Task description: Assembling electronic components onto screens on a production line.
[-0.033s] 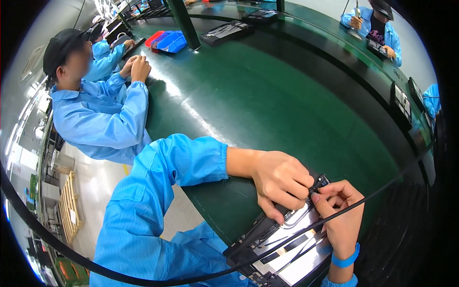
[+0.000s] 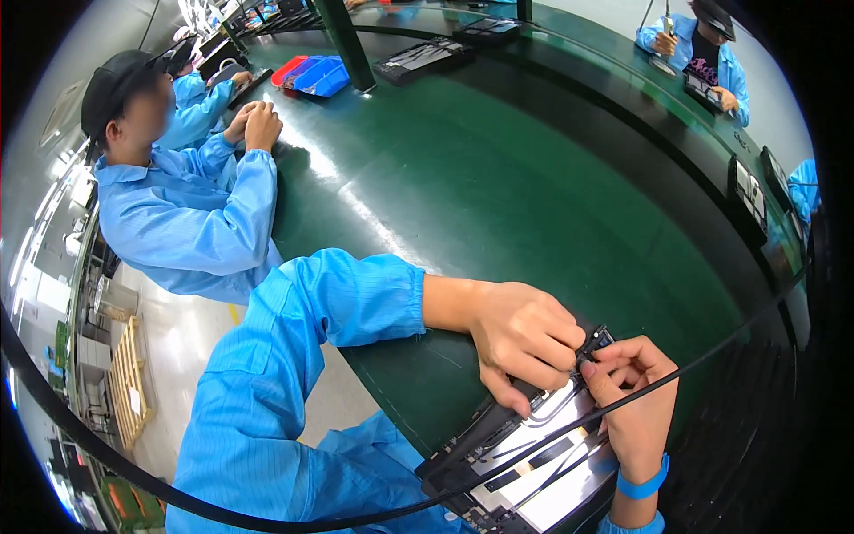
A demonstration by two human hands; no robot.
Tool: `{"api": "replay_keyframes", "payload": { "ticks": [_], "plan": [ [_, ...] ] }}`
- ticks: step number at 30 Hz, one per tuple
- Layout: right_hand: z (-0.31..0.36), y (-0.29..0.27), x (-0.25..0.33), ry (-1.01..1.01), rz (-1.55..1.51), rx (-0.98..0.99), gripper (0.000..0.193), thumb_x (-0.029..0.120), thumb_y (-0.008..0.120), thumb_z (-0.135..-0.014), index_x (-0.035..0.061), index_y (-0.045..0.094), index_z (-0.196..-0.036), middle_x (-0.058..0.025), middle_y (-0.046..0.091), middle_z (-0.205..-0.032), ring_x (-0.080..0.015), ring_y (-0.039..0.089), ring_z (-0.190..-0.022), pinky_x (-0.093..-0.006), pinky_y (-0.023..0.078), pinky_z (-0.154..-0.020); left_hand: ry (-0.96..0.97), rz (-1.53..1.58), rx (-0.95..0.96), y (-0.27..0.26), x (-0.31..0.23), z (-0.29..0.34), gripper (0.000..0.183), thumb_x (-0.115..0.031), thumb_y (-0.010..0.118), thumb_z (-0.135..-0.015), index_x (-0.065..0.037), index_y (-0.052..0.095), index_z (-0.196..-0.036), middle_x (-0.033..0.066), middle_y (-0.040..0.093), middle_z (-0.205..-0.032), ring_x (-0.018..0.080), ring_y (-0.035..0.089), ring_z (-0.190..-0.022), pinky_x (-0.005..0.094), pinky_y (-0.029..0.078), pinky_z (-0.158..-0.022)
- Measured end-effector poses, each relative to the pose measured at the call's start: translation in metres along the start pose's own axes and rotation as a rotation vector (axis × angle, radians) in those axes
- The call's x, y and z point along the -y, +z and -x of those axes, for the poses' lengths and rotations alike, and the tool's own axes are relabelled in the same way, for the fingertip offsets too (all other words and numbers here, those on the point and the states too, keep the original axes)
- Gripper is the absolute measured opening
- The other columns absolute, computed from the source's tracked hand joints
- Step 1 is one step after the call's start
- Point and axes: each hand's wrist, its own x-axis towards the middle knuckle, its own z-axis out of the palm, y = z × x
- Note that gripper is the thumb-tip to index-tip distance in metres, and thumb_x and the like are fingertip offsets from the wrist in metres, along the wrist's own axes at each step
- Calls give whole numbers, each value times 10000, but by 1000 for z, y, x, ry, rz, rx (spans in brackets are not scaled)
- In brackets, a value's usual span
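Note:
An opened flat device with silver panels and thin black cables lies at the near edge of the green table, low and right in the head view. My left hand reaches in from the left and pinches a small black connector at the device's far corner. From below, my right hand, which wears a blue wrist strap, pinches the same connector from the other side. The fingertips of both hands almost touch.
A person in a blue coat and black cap sits to my left with hands on the table. Red and blue trays, a dark green post and another device stand far back. Another person works far right. A black cable arcs across the view.

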Motion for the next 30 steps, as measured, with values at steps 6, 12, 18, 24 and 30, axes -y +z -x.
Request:
{"api": "replay_keyframes", "payload": {
  "ticks": [6, 12, 18, 24, 30],
  "plan": [
    [-1, 1, -2, -20, 33, -1, 220, -97, 824, -877, -35, 692, -1041, -49, 732, -818, -33, 630, -691, -169, 458, -599, -23, -26, 26, -1, -5, 7, 610, -452, 509, -1114, 91, 725, -939, 160, 644, -884, 276, 600, -694, 368, 462, -564],
    [-1, 4, 1, -12, 47, -12, 222, -90, 822, -892, -32, 685, -1057, -38, 723, -804, -24, 621, -681, -168, 443, -592, -39, -46, 30, -3, -5, 9, 579, -427, 504, -1106, 90, 730, -975, 169, 653, -925, 287, 619, -738, 385, 481, -589],
    [-1, 7, -2, -29, 73, -28, 209, -81, 819, -903, -32, 682, -1053, -37, 723, -810, -22, 615, -674, -173, 443, -589, -90, -11, 11, -3, -6, 12, 558, -425, 534, -1083, 87, 734, -985, 167, 650, -918, 288, 608, -731, 388, 480, -591],
    [0, 12, -3, -42, 75, -41, 207, -83, 815, -905, -33, 682, -1055, -46, 732, -825, -22, 616, -666, -174, 443, -590, -103, 9, -2, -6, -9, 10, 514, -403, 578, -1063, 82, 736, -997, 150, 644, -900, 283, 599, -726, 383, 479, -589],
    [-2, 11, -4, -37, 86, -41, 216, -91, 803, -908, -39, 688, -1082, -51, 722, -855, -20, 599, -660, -174, 440, -585, -146, 50, -20, -4, -7, 5, 455, -377, 638, -1033, 64, 730, -974, 125, 625, -869, 281, 591, -719, 381, 484, -579]
  ]
}}
